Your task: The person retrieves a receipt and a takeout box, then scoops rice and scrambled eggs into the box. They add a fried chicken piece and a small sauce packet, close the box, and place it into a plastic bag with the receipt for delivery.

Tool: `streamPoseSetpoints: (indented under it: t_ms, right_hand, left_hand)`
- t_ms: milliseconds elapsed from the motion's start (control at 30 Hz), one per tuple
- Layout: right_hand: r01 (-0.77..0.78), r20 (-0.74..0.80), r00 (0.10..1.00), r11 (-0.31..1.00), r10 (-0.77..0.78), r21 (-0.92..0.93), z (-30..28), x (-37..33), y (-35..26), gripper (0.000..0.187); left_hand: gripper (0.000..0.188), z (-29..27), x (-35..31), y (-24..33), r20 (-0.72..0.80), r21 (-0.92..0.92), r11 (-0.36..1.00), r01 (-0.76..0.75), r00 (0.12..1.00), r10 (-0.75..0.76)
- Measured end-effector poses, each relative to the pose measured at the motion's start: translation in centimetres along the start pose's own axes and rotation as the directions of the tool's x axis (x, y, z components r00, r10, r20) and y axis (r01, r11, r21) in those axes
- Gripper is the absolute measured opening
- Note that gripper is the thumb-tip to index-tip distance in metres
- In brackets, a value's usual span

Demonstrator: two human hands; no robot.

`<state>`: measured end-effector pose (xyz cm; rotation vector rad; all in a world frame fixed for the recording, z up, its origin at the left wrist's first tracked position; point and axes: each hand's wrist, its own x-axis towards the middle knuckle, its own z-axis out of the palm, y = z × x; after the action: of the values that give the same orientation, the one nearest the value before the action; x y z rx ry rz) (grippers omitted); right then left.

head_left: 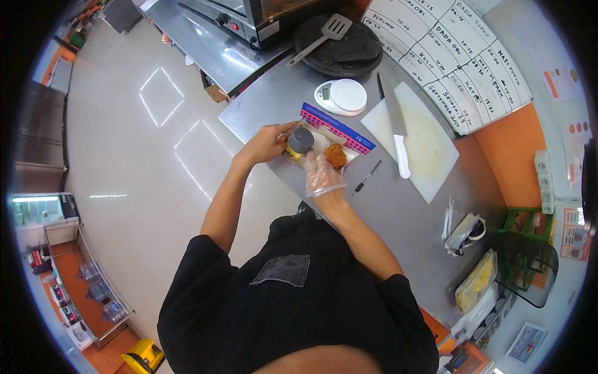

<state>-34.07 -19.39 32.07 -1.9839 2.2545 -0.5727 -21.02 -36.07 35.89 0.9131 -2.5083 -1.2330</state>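
Note:
An open paper food wrapper (341, 129) with a blue and pink printed edge lies near the left edge of the steel table. On it sit a brown piece of fried chicken (336, 156), a white rounded portion of food (321, 143) and something yellow. A grey round-topped container (301, 140) stands over its left part. My bare left hand (266, 143) is closed on the wrapper's left side, its fingertips partly hidden behind the grey container. My right hand (324, 176), in a clear plastic glove, has its fingers stretched along the near side, beside the chicken and the grey container.
Beyond the wrapper are a white digital scale (347, 96) and a black round pan (339, 53) with a slotted spatula (329, 34) on top. A large white-handled knife (397, 128) lies on a white cutting board (417, 137). Near my right hand rests a pen (366, 178).

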Motion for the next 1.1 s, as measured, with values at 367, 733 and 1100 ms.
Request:
streamPoseSetpoints:
  t_ms: [367,733,1100]
  right_hand:
    - [-0.166,0.073,0.984,0.985,0.163,0.041,-3.9,-1.5,-1.7,0.037]
    - [-0.151,-0.07,0.984,0.977,0.163,0.148,-3.1,-1.7,-2.3,0.033]
    - [-0.144,0.128,0.983,0.983,0.129,0.116,-1.2,-3.1,-3.2,0.041]
  left_hand:
    - [0.063,-0.1,-0.6,-0.5,0.064,-0.018,1.0,-0.018,0.998,0.019]
    - [0.06,-0.1,-1.5,-0.2,0.075,-0.106,0.993,0.047,0.996,-0.039]
    - [0.055,0.7,-1.2,-0.3,0.015,0.016,0.999,-0.048,0.999,0.048]
